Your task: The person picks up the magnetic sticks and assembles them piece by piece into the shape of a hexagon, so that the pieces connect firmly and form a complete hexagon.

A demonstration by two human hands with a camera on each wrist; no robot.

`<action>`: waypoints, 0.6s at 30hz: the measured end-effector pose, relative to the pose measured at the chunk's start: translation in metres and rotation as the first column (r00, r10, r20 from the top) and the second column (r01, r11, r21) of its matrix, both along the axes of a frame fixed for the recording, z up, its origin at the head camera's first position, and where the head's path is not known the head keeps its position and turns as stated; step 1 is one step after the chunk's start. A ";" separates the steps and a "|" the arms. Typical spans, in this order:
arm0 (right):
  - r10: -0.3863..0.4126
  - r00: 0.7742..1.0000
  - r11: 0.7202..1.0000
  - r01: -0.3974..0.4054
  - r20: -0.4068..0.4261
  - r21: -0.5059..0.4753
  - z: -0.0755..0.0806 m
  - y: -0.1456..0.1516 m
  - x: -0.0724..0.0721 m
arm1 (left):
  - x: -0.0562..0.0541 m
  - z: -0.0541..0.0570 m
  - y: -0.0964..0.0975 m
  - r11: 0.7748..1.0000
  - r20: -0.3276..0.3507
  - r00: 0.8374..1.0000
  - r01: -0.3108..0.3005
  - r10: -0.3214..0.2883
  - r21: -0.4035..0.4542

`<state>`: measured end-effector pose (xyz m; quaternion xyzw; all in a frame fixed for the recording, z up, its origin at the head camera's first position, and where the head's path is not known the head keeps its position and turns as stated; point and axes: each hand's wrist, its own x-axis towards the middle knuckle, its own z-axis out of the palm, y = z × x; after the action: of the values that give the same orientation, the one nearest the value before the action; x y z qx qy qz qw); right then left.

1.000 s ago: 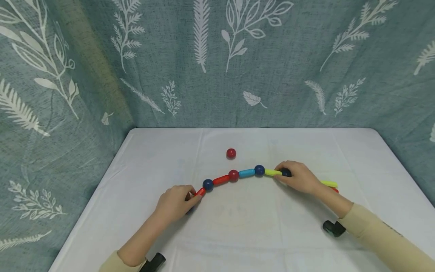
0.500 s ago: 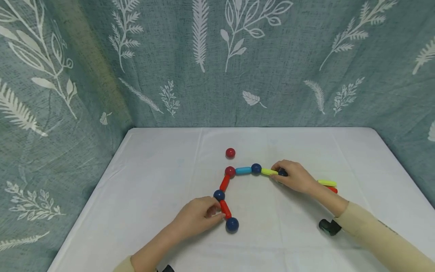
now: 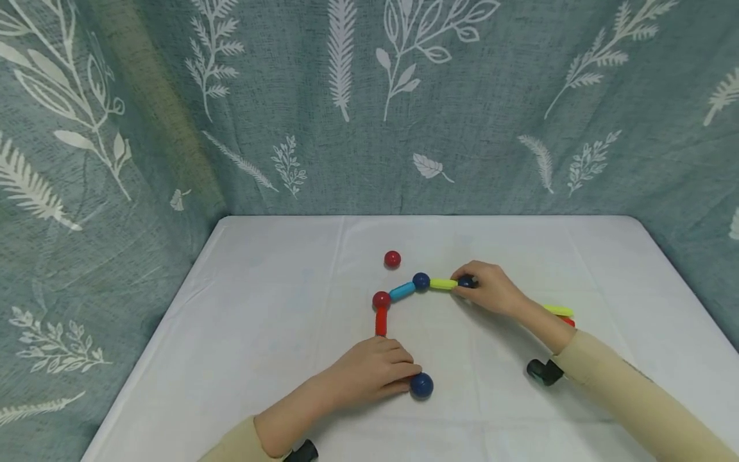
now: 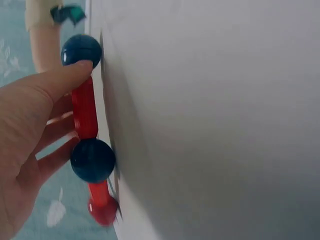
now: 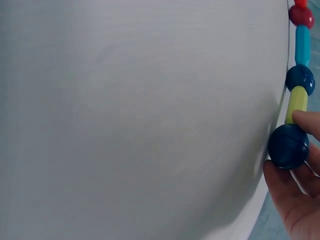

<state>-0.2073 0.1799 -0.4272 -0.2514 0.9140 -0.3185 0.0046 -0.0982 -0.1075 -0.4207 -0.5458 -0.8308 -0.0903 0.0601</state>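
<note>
A bent chain of coloured building rods and balls, seemingly a magnetic set, lies on the white table. My left hand [image 3: 366,373] grips its near end: in the left wrist view the thumb presses by the end blue ball [image 4: 81,51], with fingers behind the red rod [image 4: 85,110]. Another blue ball [image 4: 93,160] follows, hidden in the head view. The chain continues through a red rod [image 3: 381,321], red ball [image 3: 382,299], light blue rod [image 3: 402,292], blue ball [image 3: 421,281] and yellow-green rod [image 3: 442,283]. My right hand [image 3: 491,289] pinches the far-end blue ball [image 5: 288,146].
A loose red ball [image 3: 392,259] lies behind the chain. Under the right forearm's far side show a yellow-green rod [image 3: 559,310] and a red rod [image 3: 568,321]. A patterned green curtain [image 3: 369,128] hangs behind the white table [image 3: 277,269].
From a shallow arc the chain has bent into a hook. My left hand swung its end toward me and to the right; my right hand shifted slightly left with the other end.
</note>
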 end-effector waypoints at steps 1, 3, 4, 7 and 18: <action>0.014 1.000 1.000 -0.014 -0.007 -0.007 0.000 -0.003 -0.002 | 0.001 0.001 0.005 1.000 -0.009 1.000 -0.002 0.002 -0.017; 0.040 0.999 0.999 -0.040 -0.015 -0.018 0.000 -0.010 -0.004 | 0.002 0.002 0.014 0.999 -0.021 1.000 -0.004 0.003 -0.051; 0.054 0.998 0.998 -0.054 -0.018 -0.021 0.000 -0.013 -0.005 | 0.003 0.003 0.019 0.998 -0.024 1.000 -0.005 0.003 -0.064; 0.090 0.996 0.995 -0.091 -0.017 -0.030 0.000 -0.023 -0.008 | 0.005 0.003 0.031 0.996 -0.019 1.000 -0.017 0.015 -0.090; 0.167 0.986 0.985 -0.166 0.016 -0.042 0.003 -0.044 -0.009 | 0.003 0.002 0.053 0.998 0.105 0.993 -0.056 0.058 -0.022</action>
<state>-0.2166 0.1357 -0.4239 -0.3239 0.8830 -0.3378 0.0350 -0.0949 -0.0544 -0.4188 -0.5169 -0.8490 -0.1093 0.0135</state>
